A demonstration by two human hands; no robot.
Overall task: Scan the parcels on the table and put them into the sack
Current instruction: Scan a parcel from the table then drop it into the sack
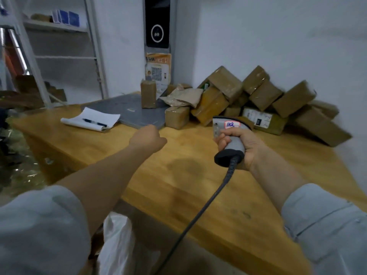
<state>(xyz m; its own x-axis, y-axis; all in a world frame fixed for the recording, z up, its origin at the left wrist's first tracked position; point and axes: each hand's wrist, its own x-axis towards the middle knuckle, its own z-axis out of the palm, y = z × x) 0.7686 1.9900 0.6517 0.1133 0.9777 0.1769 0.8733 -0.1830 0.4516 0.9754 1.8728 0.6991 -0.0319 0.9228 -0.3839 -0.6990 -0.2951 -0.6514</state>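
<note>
Tabletop (178,175): parcels (258,96) piled beyond left fingers (158,139), curled, empty; right fingers (223,139) grip scanner (234,147). Open wide, take nearest parcel (176,117), label up.

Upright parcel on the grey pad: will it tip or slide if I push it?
Likely tips: the upright parcel stands tall on a narrow end, so push low. Its glossy taped wrap may slide easily on the smooth grey pad. It probably stays stiff, as its edges look boxy.
</note>
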